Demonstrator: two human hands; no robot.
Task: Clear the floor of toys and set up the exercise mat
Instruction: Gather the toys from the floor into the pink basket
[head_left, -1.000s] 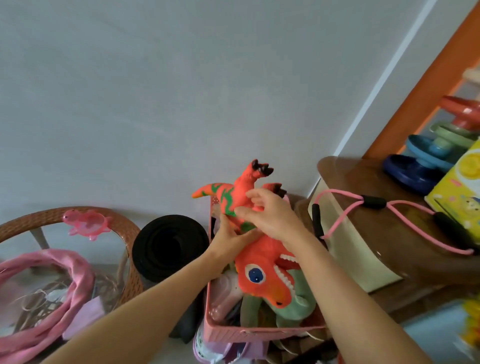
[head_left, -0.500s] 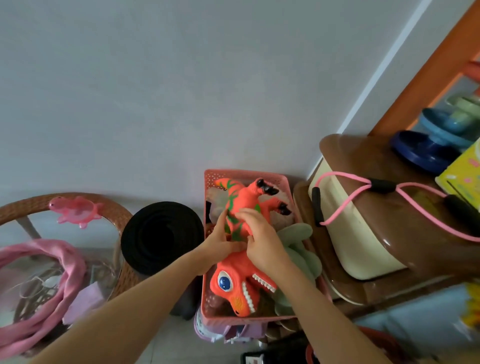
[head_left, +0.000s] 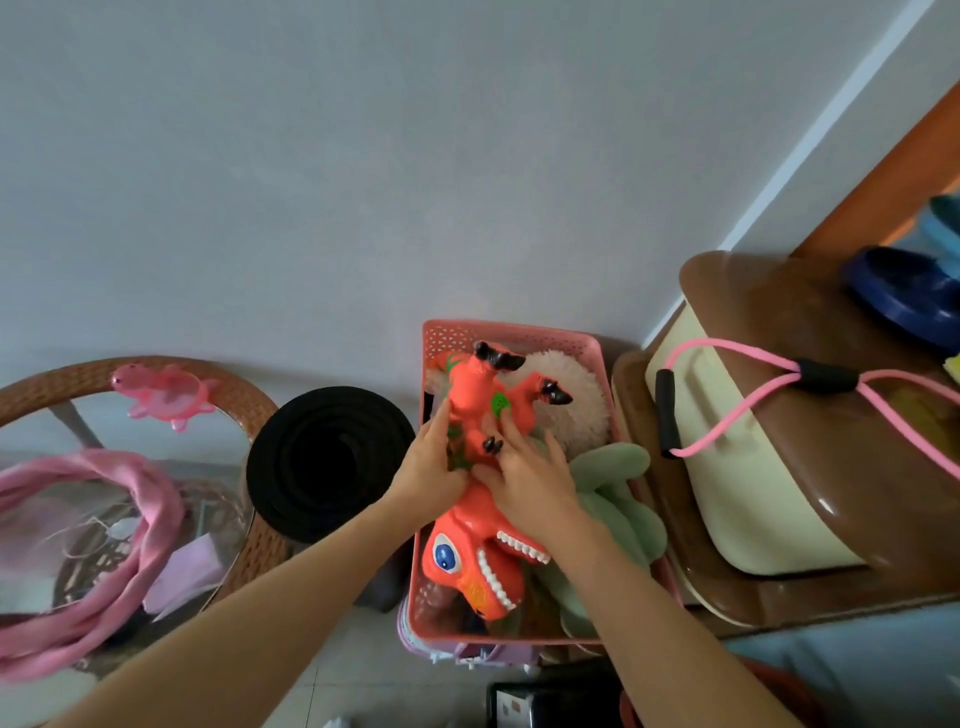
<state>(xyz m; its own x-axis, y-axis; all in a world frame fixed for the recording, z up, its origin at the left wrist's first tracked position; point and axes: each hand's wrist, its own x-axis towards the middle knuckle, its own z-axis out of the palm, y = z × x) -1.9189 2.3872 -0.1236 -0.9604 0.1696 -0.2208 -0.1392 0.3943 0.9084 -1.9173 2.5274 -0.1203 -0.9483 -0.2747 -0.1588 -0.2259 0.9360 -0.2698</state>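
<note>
- A plain pale grey wall (head_left: 363, 156) fills the upper half of the frame; a white strip and an orange-brown wooden frame (head_left: 883, 192) slant down at the upper right.
- Pale floor tiles (head_left: 353, 675) show at the bottom centre.
- At the centre, a pink basket (head_left: 511, 332) stands against the wall, packed with toys.
- The orange dinosaur toy (head_left: 480, 551) lies in the basket, head toward the lower frame, clawed feet up.
- The left hand (head_left: 434, 465) has its grip clamped on the dinosaur's body from the left side.
- The right hand (head_left: 527, 478) lies over the dinosaur with fingers fairly straight; whether it clasps the toy, I cannot tell.
- A green plush toy (head_left: 618, 499) lies beside the dinosaur, right of it, in the basket.
- The rolled black exercise mat (head_left: 327, 462) stands on end just left of the basket.
- At the left, a round wicker worktop (head_left: 67, 376) carries a pink turtle toy (head_left: 161, 395).
- At the right, a pink resistance band (head_left: 727, 421) lies on a brown-lidded bin (head_left: 805, 467).
</note>
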